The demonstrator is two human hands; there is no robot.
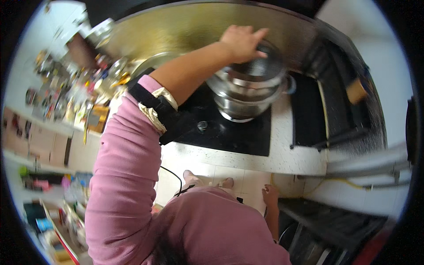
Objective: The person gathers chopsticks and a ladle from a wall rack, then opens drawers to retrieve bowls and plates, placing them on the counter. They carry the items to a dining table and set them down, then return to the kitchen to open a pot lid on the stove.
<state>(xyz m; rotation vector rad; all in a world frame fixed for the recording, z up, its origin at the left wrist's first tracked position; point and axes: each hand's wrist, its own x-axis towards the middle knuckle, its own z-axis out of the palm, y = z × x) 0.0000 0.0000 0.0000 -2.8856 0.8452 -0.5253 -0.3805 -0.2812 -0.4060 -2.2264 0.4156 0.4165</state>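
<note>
My left hand [243,43] reaches across to the top of a stacked steel steamer pot [245,104]. Its thumb and one finger stand apart at the left edge of the dark glass lid [260,68]. Motion blur hides whether the hand touches the lid, and no knob shows. The lid sits on the pot with its steel rim visible. Beneath the pot lies a black cooktop [221,137]. My right hand [270,194] hangs low beside my body, in front of the counter, with loosely bent fingers and nothing visible in them.
A round knob [202,126] sits on the cooktop. Behind my left forearm is a large pan [157,61], partly hidden. Jars, bottles and packets [84,84] crowd the left counter. A black rack [335,97] stands at the right, near a tan block [356,91].
</note>
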